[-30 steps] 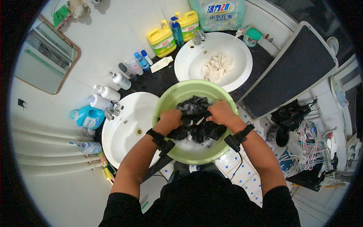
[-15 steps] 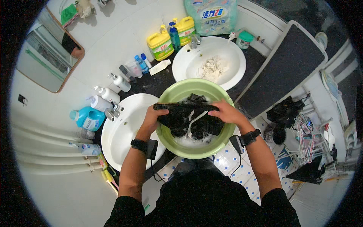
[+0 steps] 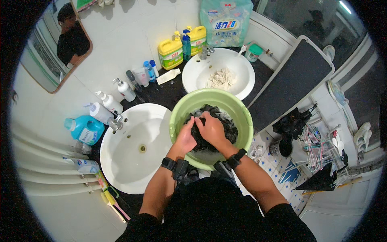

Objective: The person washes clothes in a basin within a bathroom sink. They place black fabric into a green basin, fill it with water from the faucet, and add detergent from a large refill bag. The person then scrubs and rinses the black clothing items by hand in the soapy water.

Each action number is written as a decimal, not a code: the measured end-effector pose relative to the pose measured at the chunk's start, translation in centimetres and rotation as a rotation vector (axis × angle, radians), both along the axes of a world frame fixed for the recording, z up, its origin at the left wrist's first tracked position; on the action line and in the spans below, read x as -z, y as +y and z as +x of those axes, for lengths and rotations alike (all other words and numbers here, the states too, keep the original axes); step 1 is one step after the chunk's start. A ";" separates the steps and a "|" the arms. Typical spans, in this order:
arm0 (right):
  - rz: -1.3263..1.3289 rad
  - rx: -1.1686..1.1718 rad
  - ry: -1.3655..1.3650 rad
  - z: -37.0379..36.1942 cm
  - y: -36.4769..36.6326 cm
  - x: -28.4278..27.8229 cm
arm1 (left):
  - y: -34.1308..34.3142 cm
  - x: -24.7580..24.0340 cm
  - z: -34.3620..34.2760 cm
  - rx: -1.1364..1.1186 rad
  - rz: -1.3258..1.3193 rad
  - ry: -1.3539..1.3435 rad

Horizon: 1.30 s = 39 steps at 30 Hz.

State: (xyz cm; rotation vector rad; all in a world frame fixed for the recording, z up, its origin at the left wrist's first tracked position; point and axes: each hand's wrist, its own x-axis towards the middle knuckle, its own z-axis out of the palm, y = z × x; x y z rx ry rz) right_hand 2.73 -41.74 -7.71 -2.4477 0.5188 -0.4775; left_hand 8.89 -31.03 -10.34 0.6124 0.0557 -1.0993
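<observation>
A wet black garment (image 3: 229, 130) lies bunched in suds inside a light green basin (image 3: 246, 125). My left hand (image 3: 185, 137) and my right hand (image 3: 212, 128) are close together over the basin's middle, both closed on the garment. My right fingers curl down into the cloth; the left fingertips are partly hidden against it. Each wrist wears a black strap with a small box.
A white sink (image 3: 157, 169) is at the left; another sink (image 3: 248, 82) behind the basin holds pale cloth (image 3: 221, 79). Bottles, yellow jugs (image 3: 171, 54) and a detergent bag (image 3: 225, 34) line the dark counter. A dark board (image 3: 290, 80) leans at the right, near a rack of hangers (image 3: 316, 147).
Both hands have come together from the basin's sides and lowered. The garment, earlier stretched between them with a white drawstring showing, is now bunched. The view has shifted a little.
</observation>
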 end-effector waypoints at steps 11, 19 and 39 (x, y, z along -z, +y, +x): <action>-0.198 0.161 -0.139 3.1 -0.9 2.2 | 0.9 0.1 0.4 -0.041 -0.141 0.087; -0.167 0.076 -0.071 3.1 -0.3 2.2 | 0.5 1.0 0.3 0.061 -0.078 0.022; -0.161 0.176 0.061 2.7 -2.0 0.4 | 0.5 -0.4 -1.8 0.175 -0.272 0.049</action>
